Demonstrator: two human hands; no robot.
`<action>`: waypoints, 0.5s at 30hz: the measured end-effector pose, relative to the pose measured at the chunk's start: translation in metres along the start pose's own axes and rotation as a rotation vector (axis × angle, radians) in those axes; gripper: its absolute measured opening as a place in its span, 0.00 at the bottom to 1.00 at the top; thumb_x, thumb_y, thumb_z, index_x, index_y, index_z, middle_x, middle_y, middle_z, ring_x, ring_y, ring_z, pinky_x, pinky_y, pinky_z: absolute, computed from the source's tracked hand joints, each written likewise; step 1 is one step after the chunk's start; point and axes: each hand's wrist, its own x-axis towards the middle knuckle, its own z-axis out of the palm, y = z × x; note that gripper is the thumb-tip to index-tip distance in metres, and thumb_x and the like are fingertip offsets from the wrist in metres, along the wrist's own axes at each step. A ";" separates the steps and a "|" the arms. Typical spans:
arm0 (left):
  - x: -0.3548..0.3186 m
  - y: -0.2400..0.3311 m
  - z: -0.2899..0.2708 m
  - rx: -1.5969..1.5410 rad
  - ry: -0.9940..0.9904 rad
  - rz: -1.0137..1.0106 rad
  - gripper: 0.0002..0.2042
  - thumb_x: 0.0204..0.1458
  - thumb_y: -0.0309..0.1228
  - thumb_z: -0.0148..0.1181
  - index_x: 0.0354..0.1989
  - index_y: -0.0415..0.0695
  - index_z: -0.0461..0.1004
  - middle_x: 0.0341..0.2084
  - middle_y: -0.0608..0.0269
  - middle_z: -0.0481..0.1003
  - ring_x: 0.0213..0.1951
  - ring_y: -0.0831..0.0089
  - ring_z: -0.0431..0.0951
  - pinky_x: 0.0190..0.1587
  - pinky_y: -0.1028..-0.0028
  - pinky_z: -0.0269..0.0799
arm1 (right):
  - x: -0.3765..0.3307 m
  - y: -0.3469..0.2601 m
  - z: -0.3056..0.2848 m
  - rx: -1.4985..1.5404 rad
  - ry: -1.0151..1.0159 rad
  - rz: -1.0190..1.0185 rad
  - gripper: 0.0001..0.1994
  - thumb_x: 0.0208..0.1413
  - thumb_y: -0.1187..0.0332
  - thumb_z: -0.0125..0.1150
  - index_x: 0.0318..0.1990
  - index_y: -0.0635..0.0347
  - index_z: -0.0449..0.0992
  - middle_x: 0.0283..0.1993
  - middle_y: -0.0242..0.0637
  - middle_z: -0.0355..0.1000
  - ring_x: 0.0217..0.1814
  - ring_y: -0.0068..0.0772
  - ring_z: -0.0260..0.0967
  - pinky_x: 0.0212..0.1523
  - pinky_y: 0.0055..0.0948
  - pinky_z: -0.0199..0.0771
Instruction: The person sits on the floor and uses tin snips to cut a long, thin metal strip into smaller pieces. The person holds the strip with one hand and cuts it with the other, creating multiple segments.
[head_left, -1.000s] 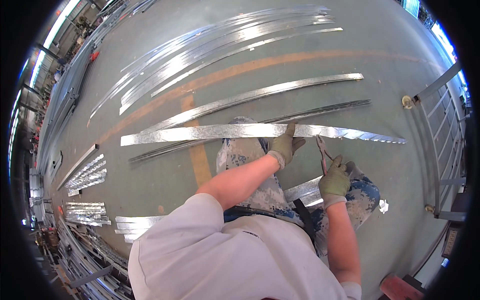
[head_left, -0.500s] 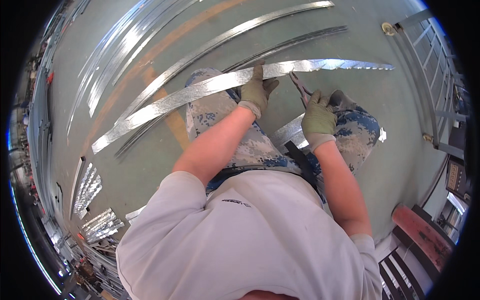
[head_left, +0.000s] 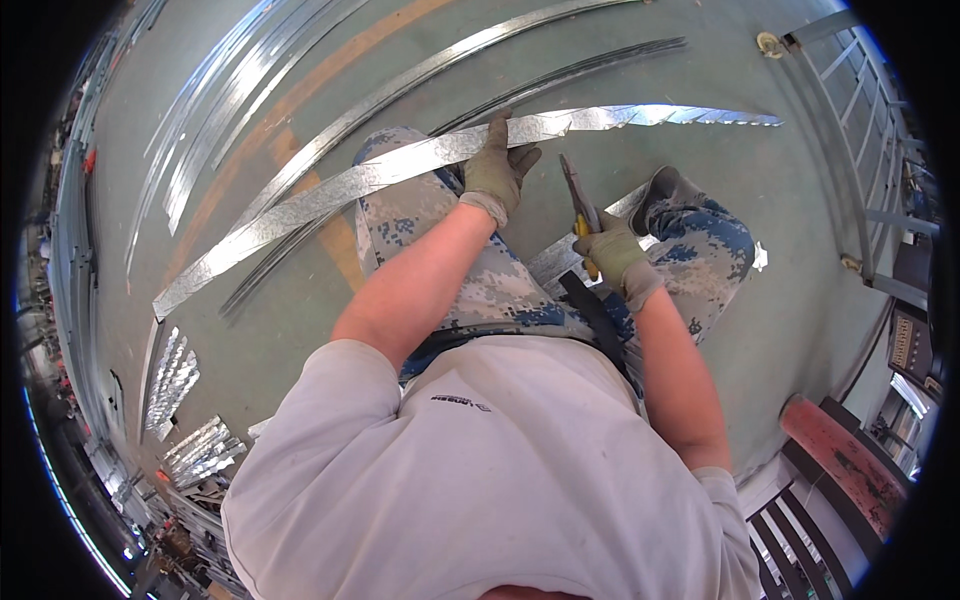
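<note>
- Right hand [head_left: 617, 258] grip closed around yellow-handled tin snips [head_left: 580, 205], gloved; blades point up and away toward the strip, tips just short of its near edge.
- Left hand [head_left: 493, 170] gloved, palm down, fingers pressed flat on top of the long galvanized sheet-metal strip [head_left: 330, 195]; pinning it rather than wrapped around it.
- Strip long axis runs lower left to upper right across the green floor [head_left: 800, 200], passing over the person's camouflage-trousered knee; far right end is jagged.
- Left hand is on the strip; snips sit just to its right, near but apart from the metal.
- More bare metal strips [head_left: 200, 130] lie on the floor beyond, well apart; short cut pieces [head_left: 175, 375] stacked far left.
</note>
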 end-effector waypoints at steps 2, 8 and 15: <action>-0.001 0.000 -0.001 0.001 -0.016 0.008 0.15 0.77 0.42 0.60 0.65 0.53 0.80 0.58 0.59 0.81 0.52 0.56 0.87 0.59 0.52 0.88 | -0.007 -0.005 0.008 0.110 -0.021 -0.063 0.24 0.54 0.68 0.74 0.59 0.64 0.82 0.41 0.43 0.81 0.41 0.37 0.78 0.46 0.38 0.78; -0.005 0.000 -0.002 0.003 -0.070 0.017 0.18 0.76 0.43 0.61 0.68 0.52 0.78 0.60 0.57 0.80 0.56 0.55 0.86 0.60 0.52 0.88 | 0.004 -0.009 0.020 0.219 0.010 -0.063 0.26 0.56 0.70 0.74 0.64 0.63 0.82 0.46 0.38 0.82 0.44 0.33 0.77 0.47 0.34 0.78; -0.007 0.002 0.000 0.007 -0.040 0.005 0.19 0.75 0.44 0.64 0.68 0.53 0.78 0.60 0.57 0.81 0.59 0.53 0.86 0.61 0.50 0.88 | -0.004 -0.025 0.015 0.213 -0.019 0.040 0.28 0.56 0.70 0.73 0.67 0.62 0.80 0.44 0.36 0.81 0.41 0.31 0.75 0.43 0.35 0.78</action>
